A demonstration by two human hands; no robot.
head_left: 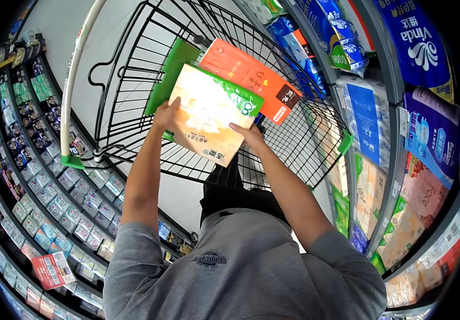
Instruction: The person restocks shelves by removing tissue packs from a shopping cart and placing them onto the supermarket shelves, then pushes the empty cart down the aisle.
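Between my two hands is a cream pack of tissues (206, 117) with a green edge, held tilted above the shopping cart. My left hand (166, 116) is closed on its left side, thumb on top. On the lower right edge, my right hand (248, 136) grips the pack, thumb also on top. Behind the pack, in the black wire shopping cart (299, 141), lies a flat orange-red package (251, 74) with dark print. A green panel (174, 80) shows at the cart's left part, partly covered by the pack.
Shelves on the right hold tissue packs (371, 197) and blue Vinda packs (416, 48). Along the left curve shelves of small packets (54, 208), with a red price sign (53, 270) sticking out. The cart's pale handle (78, 69) is at the left, and pale floor (70, 32) lies beyond.
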